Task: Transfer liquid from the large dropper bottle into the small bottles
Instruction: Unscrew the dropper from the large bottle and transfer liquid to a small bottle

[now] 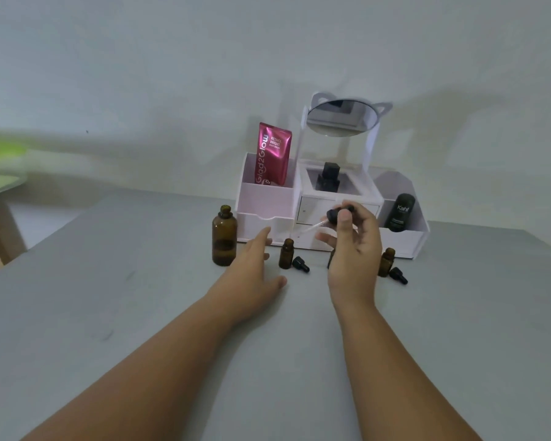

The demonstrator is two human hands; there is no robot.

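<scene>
Well, the job looked barely under way. The large dropper bottle [224, 237] stood uncapped on the grey table [140, 313], left of everything else, with a darker band low inside it that I took for liquid. Its dropper [337, 215] was out. The right hand [353, 246] pinched the black bulb between thumb and curled fingers, raised above the table in front of the white organizer [268, 198]. The glass pipette [312, 226] slanted down and to the left. I could not tell whether the pipette held any liquid.

The left hand [255, 265] held nothing. Its fingers were stretched out loose towards the nearest small bottle [286, 254], close beside it but apparently not touching. That bottle was open, with its black cap [300, 264] lying just to its right. A second small bottle [386, 262] stood open further right, its own cap [398, 275] lying beside it. A third was mostly hidden behind the right hand, so I couldn't say much about it.

The amber glass was too dark to show whether any small bottle had been filled. By my reckoning the opening was done. The filling of each bottle was probably all left to do, and so was the recapping.
</scene>
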